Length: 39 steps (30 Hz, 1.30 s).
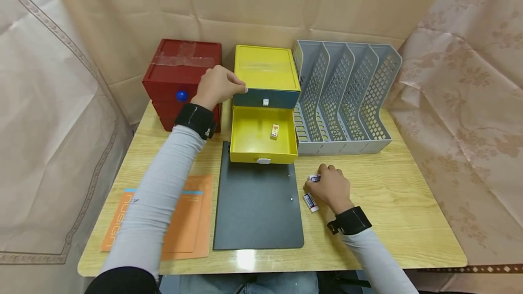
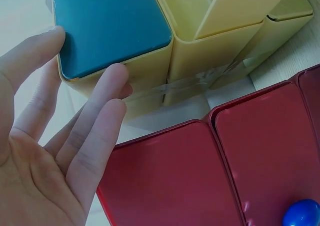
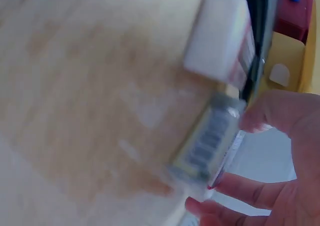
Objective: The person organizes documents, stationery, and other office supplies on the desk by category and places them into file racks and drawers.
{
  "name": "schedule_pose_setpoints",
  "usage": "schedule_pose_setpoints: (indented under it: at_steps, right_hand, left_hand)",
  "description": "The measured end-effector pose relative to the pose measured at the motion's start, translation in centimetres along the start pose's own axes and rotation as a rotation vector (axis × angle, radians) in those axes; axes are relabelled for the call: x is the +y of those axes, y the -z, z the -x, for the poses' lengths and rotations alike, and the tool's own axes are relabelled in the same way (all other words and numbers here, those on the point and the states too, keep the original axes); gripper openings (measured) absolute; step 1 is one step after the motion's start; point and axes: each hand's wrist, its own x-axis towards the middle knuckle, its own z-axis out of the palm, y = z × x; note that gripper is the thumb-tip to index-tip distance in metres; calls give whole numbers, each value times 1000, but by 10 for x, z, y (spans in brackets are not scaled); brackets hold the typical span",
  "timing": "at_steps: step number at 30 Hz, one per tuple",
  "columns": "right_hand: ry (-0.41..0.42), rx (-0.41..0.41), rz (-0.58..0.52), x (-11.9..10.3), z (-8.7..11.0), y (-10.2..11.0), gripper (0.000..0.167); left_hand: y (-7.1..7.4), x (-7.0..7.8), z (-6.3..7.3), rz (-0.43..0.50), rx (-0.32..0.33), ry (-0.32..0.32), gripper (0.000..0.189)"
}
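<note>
My right hand [image 1: 332,189] pinches a wrapped eraser [image 1: 313,178] by its ends, just above the table to the right of a dark clipboard. In the right wrist view, that eraser [image 3: 206,143] shows a barcode, with thumb and fingertips against it. Close by lies a second eraser [image 1: 311,203]. My left hand [image 1: 218,86] is at the front left corner of the yellow drawer cabinet [image 1: 265,65], its fingers [image 2: 92,146] loosely extended beside the teal drawer front [image 2: 112,28]. The lower yellow drawer [image 1: 249,135] is pulled out, with a small printed block [image 1: 274,131] inside.
A red drawer cabinet [image 1: 185,58] with a blue knob stands left of the yellow one. To the right is a grey file rack [image 1: 345,146]. The clipboard [image 1: 259,212] lies below the drawer, and orange booklets [image 1: 192,235] lie under the left forearm.
</note>
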Motion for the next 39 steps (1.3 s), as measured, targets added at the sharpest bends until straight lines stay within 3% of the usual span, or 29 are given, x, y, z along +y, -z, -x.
schedule_pose_setpoints:
  at_steps: [9, 18, 23, 29, 39]
  right_hand:
    - [58, 131, -82, 5, 0, 40, 51]
    - [195, 268, -199, -13, -28, 92, 48]
    - [232, 232, -214, -31, -43, 108, 51]
    - [331, 161, -191, -68, -62, 114, 50]
    - [496, 10, -109, -127, -90, 99, 50]
  left_hand:
    - [0, 2, 0, -3, -1, 0, 32]
    - [2, 2, 0, -3, 11, 5, 31]
    - [-1, 2, 0, -1, 8, 6, 30]
    - [-2, 1, -1, -11, 12, 1, 30]
    - [-5, 1, -1, -24, 30, 7, 29]
